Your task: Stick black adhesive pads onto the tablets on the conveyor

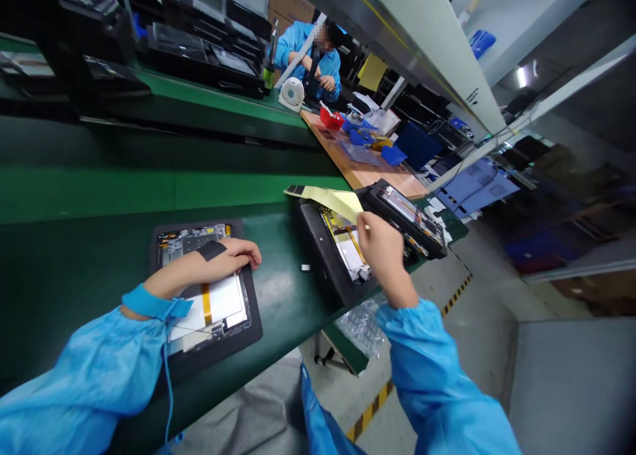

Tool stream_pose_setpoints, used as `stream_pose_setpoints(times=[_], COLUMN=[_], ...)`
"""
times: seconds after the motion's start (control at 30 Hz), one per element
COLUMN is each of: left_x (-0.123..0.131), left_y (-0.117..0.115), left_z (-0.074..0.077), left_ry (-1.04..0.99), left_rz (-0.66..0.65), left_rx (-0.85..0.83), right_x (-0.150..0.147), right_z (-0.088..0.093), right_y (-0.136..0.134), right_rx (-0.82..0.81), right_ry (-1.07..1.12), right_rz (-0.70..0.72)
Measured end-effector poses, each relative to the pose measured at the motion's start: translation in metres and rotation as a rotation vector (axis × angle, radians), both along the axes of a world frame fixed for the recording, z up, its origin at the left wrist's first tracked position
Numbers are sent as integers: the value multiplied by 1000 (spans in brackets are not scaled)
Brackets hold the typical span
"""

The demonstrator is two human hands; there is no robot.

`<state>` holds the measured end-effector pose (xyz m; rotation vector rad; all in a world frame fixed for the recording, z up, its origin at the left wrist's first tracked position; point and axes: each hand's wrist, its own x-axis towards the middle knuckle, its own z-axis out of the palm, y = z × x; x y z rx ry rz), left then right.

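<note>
My left hand (226,256) rests on an opened tablet (203,289) lying on the green bench, its fingers curled over the tablet's upper right part. A black patch sticks to the back of that hand. My right hand (380,253) pinches a yellow strip of film (330,199) that arches up and to the left above a second opened tablet (332,250). A third tablet (407,216) lies stacked at an angle just right of it.
A small white piece (305,267) lies on the green bench (99,256) between the tablets. A conveyor (149,183) runs behind. Farther back a person in blue (311,57) works at a wooden table with a small fan (291,94) and red tray (331,118).
</note>
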<state>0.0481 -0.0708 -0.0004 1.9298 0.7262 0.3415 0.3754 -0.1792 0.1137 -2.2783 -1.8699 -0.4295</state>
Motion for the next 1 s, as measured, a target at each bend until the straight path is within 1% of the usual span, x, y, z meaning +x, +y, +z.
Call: stream_pose_setpoints(times=[0.07,0.1,0.13,0.17,0.23,0.33,0.4,0.47,0.6,0.73,0.77,0.83,0.87,0.9,0.93,0.97,1.0], left_x=[1,1,1,1,-1,-2,-3,-3,-2,-4,-5,-6,-7,-7,-7,-7,-7], left_y=[1,2,3,4,5,3,1,1,3,4,4,2,1,0,-1,-1,-1], left_z=[-4,-7,-10,-12,-17,-22,-25,-28,-28,-18,-14,-9,-8,-7,-7,-7,-8], left_ry=[-9,-14,-19,-25,-35,-39,-36,-36,-39,-34,-31,-25,-22,-19,-18,-16,-14], left_rz=[12,29,52,79,128,159,161,160,151,132,126,118,115,112,109,107,105], left_rx=[-37,-51,-61,-65,-60,-41,-33,-26,-7,12,19,35,43,54,67,83,101], right_x=[12,19,26,32,41,49,50,46,33,20,14,-8,-25,-44,-64,-85,-105], right_z=[6,5,2,-3,-15,-28,-30,-31,-34,-29,-27,-26,-29,-36,-47,-61,-77], right_y=[-35,-52,-67,-80,-97,-101,-101,-104,-122,-137,-138,-136,-132,-125,-115,-101,-84], right_rx=[75,104,124,115,102,151,197,201,126,-33,-48,16,69,132,153,113,27], right_ry=[-38,-64,-116,-133,-156,-171,-187,-197,-204,-206,-193,-87,25,184,383,606,826], right_rz=[-4,13,70,94,114,29,-39,-68,-52,-1,11,49,88,149,229,332,403])
